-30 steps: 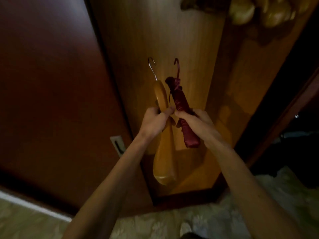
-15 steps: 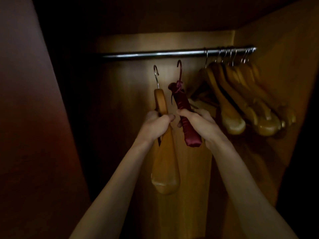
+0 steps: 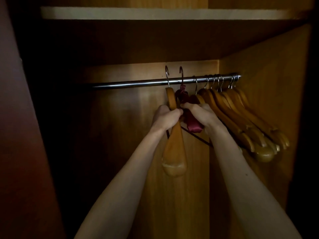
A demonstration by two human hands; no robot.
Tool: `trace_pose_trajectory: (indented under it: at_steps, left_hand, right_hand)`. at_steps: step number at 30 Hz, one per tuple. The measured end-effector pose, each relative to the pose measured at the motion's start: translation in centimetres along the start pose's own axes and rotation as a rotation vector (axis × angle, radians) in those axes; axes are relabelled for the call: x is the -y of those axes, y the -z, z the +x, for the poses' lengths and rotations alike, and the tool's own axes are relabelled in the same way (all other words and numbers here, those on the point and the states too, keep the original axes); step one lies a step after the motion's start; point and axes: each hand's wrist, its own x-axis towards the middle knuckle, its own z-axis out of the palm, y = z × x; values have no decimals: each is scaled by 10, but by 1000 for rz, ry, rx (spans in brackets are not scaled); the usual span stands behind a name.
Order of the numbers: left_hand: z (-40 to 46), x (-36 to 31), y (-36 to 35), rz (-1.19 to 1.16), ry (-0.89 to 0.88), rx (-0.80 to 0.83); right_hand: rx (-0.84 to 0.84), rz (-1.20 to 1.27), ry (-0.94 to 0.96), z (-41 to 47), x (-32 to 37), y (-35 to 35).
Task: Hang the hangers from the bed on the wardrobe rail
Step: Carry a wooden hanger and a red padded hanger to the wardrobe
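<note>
Step in hand: getting two hangers onto the wardrobe rail (image 3: 138, 83). The left hand (image 3: 166, 117) grips the neck of a wooden hanger (image 3: 174, 152), fingers curled tight round it; the right hand (image 3: 201, 114) grips a maroon padded hanger (image 3: 192, 122), fingers wrapped round its shoulder, thumb side toward the left hand. The two hands are touching or nearly so at the knuckles. Both hooks stand above the rail line at about 12 o'clock from the hands — the wooden hanger's hook (image 3: 167, 75) and the maroon hanger's hook (image 3: 181, 75) cross the bar in this view, but I cannot tell whether they are behind the bar, in front of it, or already over it. To do this well, my judgement: keep the hooks' open sides facing the bar, lift until the hook tips clear the top, then move over and lower so each hook seats fully; release one at a time. Risk — the maroon hanger sits just beside the hung wooden hangers (image 3: 241, 121) at 3 o'clock, so it could tangle with the nearest one. Free rail lies toward 9 o'clock. Pose: both forearms reach up and forward from the bottom of the view, converging at the centre, wrists roughly straight. A shelf (image 3: 155, 13) runs above at 12 o'clock.
</note>
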Motion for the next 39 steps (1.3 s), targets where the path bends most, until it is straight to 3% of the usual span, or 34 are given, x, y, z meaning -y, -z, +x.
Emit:
trace_pose_trajectory:
  at_steps: [14, 23, 29, 33, 36, 39]
  left_hand:
    - [29, 8, -42, 11, 63, 83]
    - [4, 31, -51, -174, 66, 122]
    - [-39, 73, -59, -464, 27, -32]
    - [-65, 122, -76, -351, 54, -103]
    - [-99, 175, -102, -235, 163, -21]
    - [-146, 240, -136, -89, 274, 237]
  right_hand:
    - [-13, -17, -166, 36, -19, 20]
    - [-165, -71, 21, -2, -73, 18]
    - [-83, -139, 99, -47, -117, 21]
    - [-20, -217, 18, -74, -168, 25]
    - [41, -273, -69, -106, -217, 25]
    - [104, -303, -260, -146, -280, 25]
